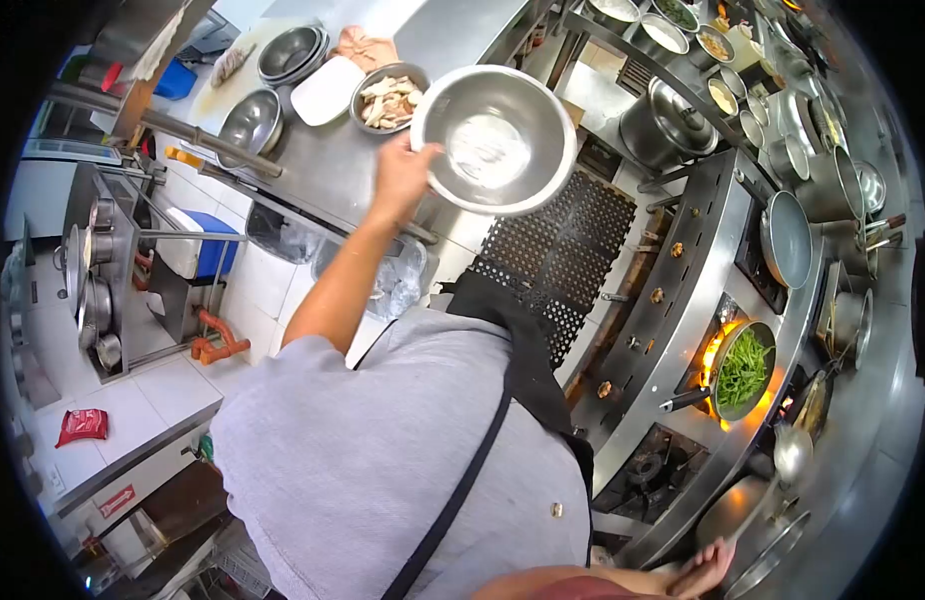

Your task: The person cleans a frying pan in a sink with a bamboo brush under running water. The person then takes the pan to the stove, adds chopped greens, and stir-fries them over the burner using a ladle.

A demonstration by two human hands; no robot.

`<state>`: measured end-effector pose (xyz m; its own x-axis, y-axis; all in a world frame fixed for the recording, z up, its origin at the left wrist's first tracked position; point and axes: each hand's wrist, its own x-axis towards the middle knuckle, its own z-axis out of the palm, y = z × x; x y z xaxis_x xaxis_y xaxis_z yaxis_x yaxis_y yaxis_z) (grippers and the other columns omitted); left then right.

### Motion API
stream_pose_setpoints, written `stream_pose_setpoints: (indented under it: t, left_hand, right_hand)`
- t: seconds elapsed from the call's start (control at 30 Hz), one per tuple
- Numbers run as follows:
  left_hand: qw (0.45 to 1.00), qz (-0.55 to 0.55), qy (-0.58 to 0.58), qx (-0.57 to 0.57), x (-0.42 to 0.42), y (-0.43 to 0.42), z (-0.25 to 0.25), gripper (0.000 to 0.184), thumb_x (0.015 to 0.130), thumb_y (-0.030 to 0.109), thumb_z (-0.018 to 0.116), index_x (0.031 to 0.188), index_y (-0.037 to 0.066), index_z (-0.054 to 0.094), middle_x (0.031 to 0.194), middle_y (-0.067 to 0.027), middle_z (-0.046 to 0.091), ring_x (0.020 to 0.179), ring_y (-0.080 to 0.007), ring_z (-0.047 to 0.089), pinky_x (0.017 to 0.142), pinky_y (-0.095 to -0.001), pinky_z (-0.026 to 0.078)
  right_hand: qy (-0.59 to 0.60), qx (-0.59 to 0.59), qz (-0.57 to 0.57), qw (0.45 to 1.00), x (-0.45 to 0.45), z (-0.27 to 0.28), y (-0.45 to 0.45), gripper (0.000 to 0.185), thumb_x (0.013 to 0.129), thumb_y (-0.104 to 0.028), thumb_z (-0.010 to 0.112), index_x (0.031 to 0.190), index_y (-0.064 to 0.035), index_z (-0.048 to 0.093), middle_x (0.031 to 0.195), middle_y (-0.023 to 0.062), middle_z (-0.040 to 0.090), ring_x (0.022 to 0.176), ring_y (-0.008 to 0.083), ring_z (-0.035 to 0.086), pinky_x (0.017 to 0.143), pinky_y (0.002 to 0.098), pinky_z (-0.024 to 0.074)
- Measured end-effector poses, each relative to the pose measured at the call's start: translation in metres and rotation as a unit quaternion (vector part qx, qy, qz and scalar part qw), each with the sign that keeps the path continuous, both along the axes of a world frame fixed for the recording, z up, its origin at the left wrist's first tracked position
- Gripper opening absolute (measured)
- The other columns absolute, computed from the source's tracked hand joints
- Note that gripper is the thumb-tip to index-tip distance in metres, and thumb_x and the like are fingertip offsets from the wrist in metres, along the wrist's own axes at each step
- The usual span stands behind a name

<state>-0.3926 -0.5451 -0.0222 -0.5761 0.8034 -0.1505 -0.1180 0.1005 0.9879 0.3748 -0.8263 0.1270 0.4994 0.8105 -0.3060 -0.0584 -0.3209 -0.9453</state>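
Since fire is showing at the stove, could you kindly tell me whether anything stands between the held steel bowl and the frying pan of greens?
No object visibly blocks the gap between the steel bowl, gripped by the left hand, and the frying pan; only flames flare along the pan's edge facing the bowl.

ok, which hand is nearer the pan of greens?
Right. The right hand grips a ladle below the pan in view; the left hand is farther off, up and left, gripping a steel bowl by its rim.
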Motion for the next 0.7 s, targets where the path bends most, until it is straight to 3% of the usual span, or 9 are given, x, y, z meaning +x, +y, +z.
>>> stream_pose_setpoints:
  t: [0.03, 0.07, 0.13, 0.17, 0.23, 0.3, 0.37, 0.47, 0.7]
  left_hand:
    - [0.999, 0.022, -0.012, -0.038, -0.026, -0.009, 0.003, 0.017, 0.087, 0.009, 0.065, 0.101, -0.001, 0.065, 0.081, -0.0072, 0.069, 0.060, -0.0117, 0.064, 0.047, -0.0261, 0.050]
    - [0.997, 0.040, -0.050, -0.040, -0.051, -0.019, -0.005, 0.014, 0.087, 0.009, 0.065, 0.098, 0.000, 0.064, 0.081, -0.0063, 0.068, 0.062, -0.0131, 0.064, 0.048, -0.0257, 0.050]
    - [0.993, 0.101, -0.065, -0.018, -0.095, -0.033, -0.010, 0.013, 0.087, 0.008, 0.065, 0.098, 0.001, 0.063, 0.080, -0.0059, 0.067, 0.063, -0.0137, 0.063, 0.049, -0.0262, 0.050]
    - [0.984, 0.160, -0.080, 0.003, -0.115, -0.040, -0.013, 0.013, 0.087, 0.008, 0.065, 0.097, 0.002, 0.061, 0.080, -0.0056, 0.066, 0.063, -0.0144, 0.063, 0.049, -0.0267, 0.050]
    - [0.976, 0.204, -0.077, 0.020, -0.153, -0.047, -0.015, 0.013, 0.087, 0.008, 0.064, 0.098, 0.002, 0.059, 0.081, -0.0059, 0.065, 0.065, -0.0152, 0.062, 0.051, -0.0279, 0.051]
    - [0.966, 0.243, -0.075, 0.038, -0.196, -0.042, -0.016, 0.013, 0.088, 0.007, 0.063, 0.098, 0.003, 0.057, 0.082, -0.0062, 0.064, 0.066, -0.0161, 0.061, 0.053, -0.0292, 0.051]
    - [0.946, 0.293, -0.068, 0.119, -0.242, -0.021, -0.024, 0.021, 0.088, 0.005, 0.059, 0.105, -0.003, 0.051, 0.089, -0.0139, 0.064, 0.067, -0.0201, 0.063, 0.054, -0.0303, 0.054]
    - [0.928, 0.338, -0.098, 0.124, -0.299, 0.014, -0.032, 0.028, 0.087, 0.002, 0.058, 0.110, -0.006, 0.044, 0.094, -0.0181, 0.063, 0.070, -0.0252, 0.064, 0.057, -0.0347, 0.056]
    - [0.807, 0.488, -0.148, 0.298, -0.294, 0.017, -0.054, 0.029, 0.094, 0.010, 0.055, 0.114, -0.005, 0.041, 0.098, -0.0186, 0.059, 0.070, -0.0283, 0.063, 0.058, -0.0365, 0.056]
  right_hand:
    - [-0.095, -0.044, -0.128, 0.986, -0.060, -0.007, 0.039, 0.045, 0.090, -0.008, 0.058, 0.133, 0.0002, 0.049, 0.081, 0.0026, 0.057, 0.058, 0.0063, 0.049, 0.043, 0.0212, 0.0345]
    - [-0.140, -0.079, -0.149, 0.976, -0.104, -0.022, 0.059, 0.058, 0.084, 0.001, 0.058, 0.140, -0.0018, 0.047, 0.079, 0.0028, 0.058, 0.053, 0.0086, 0.049, 0.043, 0.0216, 0.0388]
    - [-0.323, -0.135, -0.108, 0.931, -0.122, -0.055, 0.087, 0.064, 0.075, 0.003, 0.061, 0.138, 0.0022, 0.050, 0.076, 0.0067, 0.059, 0.055, 0.0130, 0.053, 0.044, 0.0288, 0.0403]
    - [-0.423, -0.175, -0.094, 0.884, -0.138, -0.063, 0.101, 0.065, 0.072, 0.002, 0.061, 0.136, 0.0041, 0.051, 0.077, 0.0151, 0.064, 0.058, 0.0190, 0.060, 0.049, 0.0346, 0.0461]
    - [-0.750, -0.071, -0.061, 0.655, -0.090, -0.125, 0.098, 0.063, 0.071, -0.002, 0.062, 0.133, 0.0051, 0.054, 0.081, 0.0228, 0.068, 0.062, 0.0257, 0.066, 0.056, 0.0384, 0.0518]
    - [-0.740, -0.079, -0.084, 0.663, -0.096, -0.147, 0.103, 0.061, 0.072, -0.003, 0.062, 0.133, 0.0059, 0.054, 0.083, 0.0251, 0.068, 0.065, 0.0288, 0.068, 0.058, 0.0396, 0.0530]
    - [-0.733, -0.096, -0.108, 0.665, -0.113, -0.148, 0.108, 0.061, 0.073, -0.005, 0.062, 0.132, 0.0067, 0.055, 0.085, 0.0273, 0.069, 0.067, 0.0319, 0.069, 0.061, 0.0408, 0.0541]
    - [-0.486, -0.139, -0.140, 0.851, -0.156, -0.136, 0.123, 0.062, 0.072, -0.005, 0.062, 0.130, 0.0122, 0.053, 0.086, 0.0251, 0.070, 0.066, 0.0301, 0.068, 0.059, 0.0387, 0.0539]
    - [-0.362, -0.139, -0.160, 0.908, -0.182, -0.144, 0.137, 0.055, 0.070, -0.001, 0.063, 0.122, 0.0137, 0.057, 0.074, 0.0160, 0.064, 0.048, 0.0203, 0.058, 0.044, 0.0334, 0.0472]
